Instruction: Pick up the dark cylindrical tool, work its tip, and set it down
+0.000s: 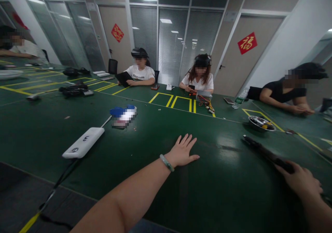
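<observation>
**A:** What are the hands doing?

**B:** The left hand [182, 152] lies flat on the green table [46, 129], palm down, with the fingers [187, 143] spread wide and holding nothing. A pale green bangle [166, 162] circles that wrist.

**A:** And the right hand [298, 183]?

**B:** It's low in the right corner, partly cut off. The fingers [284, 169] are slightly curled and touch the end of a long black object [267, 155] lying on the table. I can't tell whether they have a firm hold of it.

**A:** Any containers nearby?

**B:** A steel bowl [261, 123] sits just beyond the black object. It holds dark pieces and something yellow, too small to identify.

**A:** What else is around?

**B:** Left of the left hand lies a white box [83, 142] with a cable, and beyond it a blurred blue and white bundle [123, 116]. Across the table sit a person in a white shirt [140, 72] and another person in a white shirt [199, 77], who is holding a phone [191, 87]. Near that second person lie coloured wires [206, 103]. To the right, a person in black [284, 93] sits beside a plastic water bottle [240, 98].
</observation>
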Demonstrator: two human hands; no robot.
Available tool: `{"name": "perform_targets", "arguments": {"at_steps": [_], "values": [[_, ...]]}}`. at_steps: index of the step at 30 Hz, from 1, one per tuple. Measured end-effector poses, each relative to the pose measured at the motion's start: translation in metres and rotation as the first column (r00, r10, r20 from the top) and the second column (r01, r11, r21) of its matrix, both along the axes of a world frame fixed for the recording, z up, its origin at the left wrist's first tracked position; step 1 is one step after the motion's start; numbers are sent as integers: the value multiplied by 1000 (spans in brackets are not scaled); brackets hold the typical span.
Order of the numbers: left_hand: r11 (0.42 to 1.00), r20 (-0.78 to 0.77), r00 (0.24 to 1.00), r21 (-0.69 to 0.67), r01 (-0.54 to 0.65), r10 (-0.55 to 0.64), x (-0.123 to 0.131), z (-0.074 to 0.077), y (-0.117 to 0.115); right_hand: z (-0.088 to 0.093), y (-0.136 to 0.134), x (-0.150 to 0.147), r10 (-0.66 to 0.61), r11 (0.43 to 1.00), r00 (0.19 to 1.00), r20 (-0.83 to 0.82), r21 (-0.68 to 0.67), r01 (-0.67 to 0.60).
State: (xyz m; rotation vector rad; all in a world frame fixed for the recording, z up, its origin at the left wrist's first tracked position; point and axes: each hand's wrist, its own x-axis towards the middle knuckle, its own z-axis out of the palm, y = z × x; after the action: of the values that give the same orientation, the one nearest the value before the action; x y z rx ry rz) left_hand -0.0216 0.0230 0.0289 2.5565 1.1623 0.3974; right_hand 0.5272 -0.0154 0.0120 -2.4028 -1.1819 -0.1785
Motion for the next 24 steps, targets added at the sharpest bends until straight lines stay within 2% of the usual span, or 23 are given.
{"name": "perform_targets", "arguments": {"at_steps": [2,5,9,12,14,17,20,21,22,24], "values": [[1000,14,1000,18,0,0,1,3,-1,6,18,-49,73,993,997,-27,-96,-76],[997,64,998,81,-4,-1,4,12,-4,15,39,-135,319,941,948,16,-130,-314],[974,171,985,221,-43,5,9,26,-9,21,48,-259,601,796,798,47,-123,-593],[959,218,976,278,-62,0,9,29,-9,18,43,-341,721,691,690,57,-133,-711],[959,220,975,272,-83,22,7,28,-7,14,39,-382,787,616,614,59,-135,-776],[959,211,971,233,-159,109,3,26,-2,12,35,-415,852,520,522,26,-137,-843],[954,229,964,232,-190,136,1,26,0,21,29,-412,896,435,443,-21,-150,-888],[953,238,963,242,-182,124,1,26,-1,27,25,-404,898,433,440,-19,-153,-889],[951,245,963,253,-177,114,1,27,-1,34,21,-395,888,453,460,-7,-155,-878],[950,251,961,257,-180,114,2,27,-2,48,11,-371,826,556,563,11,-182,-811]]}}
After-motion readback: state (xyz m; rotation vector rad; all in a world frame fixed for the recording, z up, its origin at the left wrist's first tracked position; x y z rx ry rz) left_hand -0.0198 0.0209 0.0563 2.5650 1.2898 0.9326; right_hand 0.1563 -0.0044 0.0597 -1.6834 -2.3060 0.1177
